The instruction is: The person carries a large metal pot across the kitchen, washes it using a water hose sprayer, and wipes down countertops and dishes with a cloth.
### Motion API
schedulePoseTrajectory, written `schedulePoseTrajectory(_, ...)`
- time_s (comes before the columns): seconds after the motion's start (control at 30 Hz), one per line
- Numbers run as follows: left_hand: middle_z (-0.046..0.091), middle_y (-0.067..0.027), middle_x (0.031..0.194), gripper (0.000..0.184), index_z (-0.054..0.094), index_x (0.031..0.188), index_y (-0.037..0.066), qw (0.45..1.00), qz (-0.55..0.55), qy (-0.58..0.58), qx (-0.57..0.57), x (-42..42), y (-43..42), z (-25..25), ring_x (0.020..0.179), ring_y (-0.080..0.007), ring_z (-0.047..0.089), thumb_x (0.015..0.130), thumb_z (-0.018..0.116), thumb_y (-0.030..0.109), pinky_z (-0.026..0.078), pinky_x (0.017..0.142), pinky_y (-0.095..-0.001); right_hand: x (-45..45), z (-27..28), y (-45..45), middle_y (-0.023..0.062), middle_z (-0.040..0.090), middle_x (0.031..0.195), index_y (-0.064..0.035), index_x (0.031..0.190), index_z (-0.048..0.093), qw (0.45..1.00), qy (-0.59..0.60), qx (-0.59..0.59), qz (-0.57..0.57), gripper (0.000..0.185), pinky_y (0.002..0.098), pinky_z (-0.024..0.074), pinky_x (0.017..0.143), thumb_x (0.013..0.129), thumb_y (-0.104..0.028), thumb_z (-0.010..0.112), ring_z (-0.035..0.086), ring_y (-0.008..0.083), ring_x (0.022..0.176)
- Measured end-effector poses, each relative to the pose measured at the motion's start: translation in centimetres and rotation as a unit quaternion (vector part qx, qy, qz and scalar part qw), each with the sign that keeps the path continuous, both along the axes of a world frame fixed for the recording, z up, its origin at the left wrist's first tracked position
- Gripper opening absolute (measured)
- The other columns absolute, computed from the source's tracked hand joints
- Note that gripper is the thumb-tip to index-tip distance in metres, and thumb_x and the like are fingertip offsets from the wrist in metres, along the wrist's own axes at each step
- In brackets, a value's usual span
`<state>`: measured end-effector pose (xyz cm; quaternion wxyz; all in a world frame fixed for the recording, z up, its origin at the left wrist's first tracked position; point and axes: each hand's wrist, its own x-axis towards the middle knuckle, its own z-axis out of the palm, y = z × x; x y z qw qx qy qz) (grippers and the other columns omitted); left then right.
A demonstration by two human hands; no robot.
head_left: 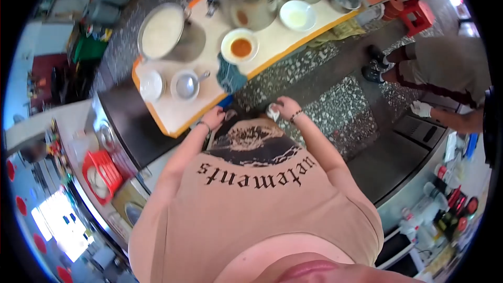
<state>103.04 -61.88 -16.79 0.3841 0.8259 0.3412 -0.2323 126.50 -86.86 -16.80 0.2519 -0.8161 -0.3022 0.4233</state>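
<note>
My left hand (212, 118) is low in front of my shirt, near the corner of the pale table (209, 91). Its fingers are closed, and what they hold is too small and blurred to make out. A bit of blue (226, 101) shows just beyond them. To the right, my right hand (288, 107) is closed on a white crumpled cloth or tissue (272, 111). A blue-grey cloth (230, 76) hangs over the table edge near both hands. On the table are a bowl of orange-brown sauce (241, 47) and a bowl with a spoon (186, 85).
A big metal pot (246, 0), a pot of whitish liquid (161, 31), a white bowl (297, 15) and more white bowls (152, 85) stand on the table. At right is another person with a gloved hand (421, 109). Beyond is a red stool (416, 17).
</note>
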Motion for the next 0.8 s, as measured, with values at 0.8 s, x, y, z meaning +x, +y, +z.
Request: schedulePoseTrajectory(0.8, 0.056, -0.0226, 0.106, 0.043, 0.038, 0.123, -0.004, 0.965, 0.159, -0.187, -0.093, 14.2, 11.0, -6.6, 0.095, -0.0316, 0.056, 0.086, 0.046, 0.016, 0.043, 0.085, -0.0357, -7.5, -14.9, 27.4, 0.0191, 0.025, 0.140, -0.0024, 0.128, 0.038, 0.953, -0.258, 0.002, 0.158, 0.054, 0.0392, 0.0117, 0.109, 0.083, -0.030, 0.048, 0.017, 0.0300, 0.133)
